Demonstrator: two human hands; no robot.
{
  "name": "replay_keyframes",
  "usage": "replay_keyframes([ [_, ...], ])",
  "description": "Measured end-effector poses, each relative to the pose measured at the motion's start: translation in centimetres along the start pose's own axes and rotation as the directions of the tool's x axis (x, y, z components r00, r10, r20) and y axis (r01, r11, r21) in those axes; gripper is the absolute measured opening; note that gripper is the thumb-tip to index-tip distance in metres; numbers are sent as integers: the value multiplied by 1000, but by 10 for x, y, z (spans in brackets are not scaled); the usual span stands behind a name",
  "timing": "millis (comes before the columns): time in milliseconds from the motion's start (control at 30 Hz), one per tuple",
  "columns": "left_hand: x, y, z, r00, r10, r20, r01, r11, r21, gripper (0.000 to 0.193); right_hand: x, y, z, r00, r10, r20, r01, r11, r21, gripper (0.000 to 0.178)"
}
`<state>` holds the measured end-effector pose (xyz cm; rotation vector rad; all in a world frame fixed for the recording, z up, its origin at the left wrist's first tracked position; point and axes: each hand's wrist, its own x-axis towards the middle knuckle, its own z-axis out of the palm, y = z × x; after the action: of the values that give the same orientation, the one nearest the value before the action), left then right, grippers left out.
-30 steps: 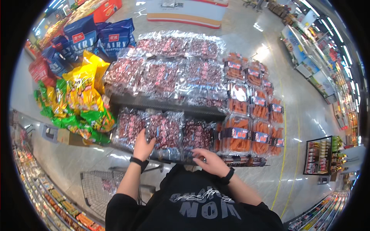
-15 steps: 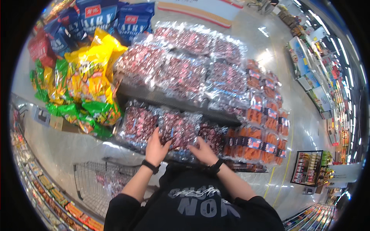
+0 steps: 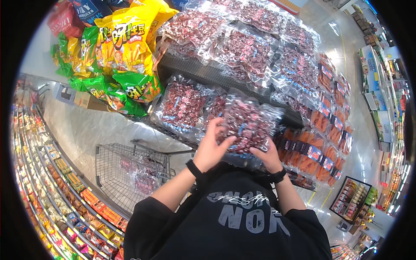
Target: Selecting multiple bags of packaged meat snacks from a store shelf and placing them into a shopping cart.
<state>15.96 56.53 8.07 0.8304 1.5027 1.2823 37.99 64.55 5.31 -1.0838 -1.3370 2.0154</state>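
Observation:
Between my hands is a clear plastic bag of small dark-red food pieces (image 3: 250, 119), tilted up off the lower shelf. My left hand (image 3: 212, 146) grips its left side, thumb across the front. My right hand (image 3: 269, 157) pinches the lower right corner, its other fingers partly hidden behind the bag. Just left of it, a similar bag (image 3: 180, 104) lies flat on the lower shelf, and part of another shows between them. What the pieces are I cannot make out.
Behind a black mesh ledge (image 3: 216, 71) lie several more such bags (image 3: 245, 47). Packs of orange-brown strips (image 3: 310, 149) stand to the right, yellow snack bags (image 3: 130, 39) to the left. A wire shopping cart (image 3: 112, 167) holding similar bags is at lower left.
The bag has been lifted from the lower shelf and tilted up, with both hands now on it. The view has turned, so the display sits farther right.

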Motion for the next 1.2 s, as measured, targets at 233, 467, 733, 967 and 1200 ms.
replay_keyframes([
  [233,-30,29,29,906,123,404,-154,987,45,42,-47,16,-56,997,65,-41,-60,991,117,62],
  [467,32,-10,-4,947,319,28,-258,706,660,59,-78,45,-68,996,25,-89,8,935,354,71],
  [733,52,-43,-21,964,246,-103,-95,679,728,62,-28,35,-22,947,291,-134,-252,935,250,45],
  [967,57,-46,-31,983,7,-183,96,831,547,57,16,44,19,943,298,-149,-239,917,320,48],
  [1200,40,-41,-14,995,-3,-102,54,862,504,75,8,41,26,954,260,-147,-186,902,390,36],
])
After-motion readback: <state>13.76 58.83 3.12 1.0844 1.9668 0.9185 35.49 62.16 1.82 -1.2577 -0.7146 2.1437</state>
